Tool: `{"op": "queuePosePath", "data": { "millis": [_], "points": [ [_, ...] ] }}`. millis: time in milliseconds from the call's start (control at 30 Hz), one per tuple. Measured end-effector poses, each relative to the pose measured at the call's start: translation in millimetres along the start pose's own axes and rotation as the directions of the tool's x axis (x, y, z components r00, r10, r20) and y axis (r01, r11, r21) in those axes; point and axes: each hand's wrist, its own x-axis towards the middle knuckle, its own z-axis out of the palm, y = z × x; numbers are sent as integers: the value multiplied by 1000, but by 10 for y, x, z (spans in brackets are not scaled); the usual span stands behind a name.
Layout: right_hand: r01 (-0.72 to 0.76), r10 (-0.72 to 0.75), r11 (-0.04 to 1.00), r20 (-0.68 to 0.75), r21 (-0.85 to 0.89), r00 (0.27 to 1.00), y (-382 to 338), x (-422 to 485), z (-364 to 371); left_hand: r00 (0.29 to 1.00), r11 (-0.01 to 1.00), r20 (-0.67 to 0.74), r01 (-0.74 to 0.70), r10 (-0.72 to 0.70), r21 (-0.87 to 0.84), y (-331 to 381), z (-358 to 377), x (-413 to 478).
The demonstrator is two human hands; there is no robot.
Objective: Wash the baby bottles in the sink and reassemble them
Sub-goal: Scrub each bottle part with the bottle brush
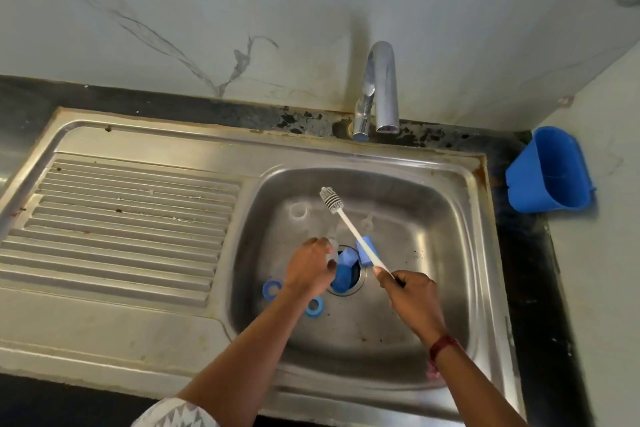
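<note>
Bottle rings (272,289) lie in sink (433,218); left fingers (329,265) grip clear bottle (331,249), right fingers (383,279) hold brush (349,225).

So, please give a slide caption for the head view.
Right hand holds a bottle brush over the steel sink; left hand grips a clear bottle.

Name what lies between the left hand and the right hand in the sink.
In the head view, blue bottle parts sit over the drain between the left hand and the right hand, which grips the brush.
</note>
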Motion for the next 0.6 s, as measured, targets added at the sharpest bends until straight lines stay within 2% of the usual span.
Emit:
{"op": "queuePosePath", "data": {
  "millis": [100,200,467,533,600],
  "points": [
    [-13,13,1000,-17,13,1000,17,93,-37,996,998,74,-50,53,-43,286,248,257],
    [-9,9,1000,-46,-9,999,48,189,-69,995,997,93,-30,36,-64,498,468,445],
    [3,-2,1000,-64,19,998,58,269,-102,980,984,188,27,-61,179,577,747,638],
    [2,0,999,-62,38,998,59,261,-95,980,979,195,1,-42,204,541,799,643],
    [9,-7,999,-48,47,999,60,250,-94,987,987,162,-19,-7,159,515,826,637]
  ]
}}
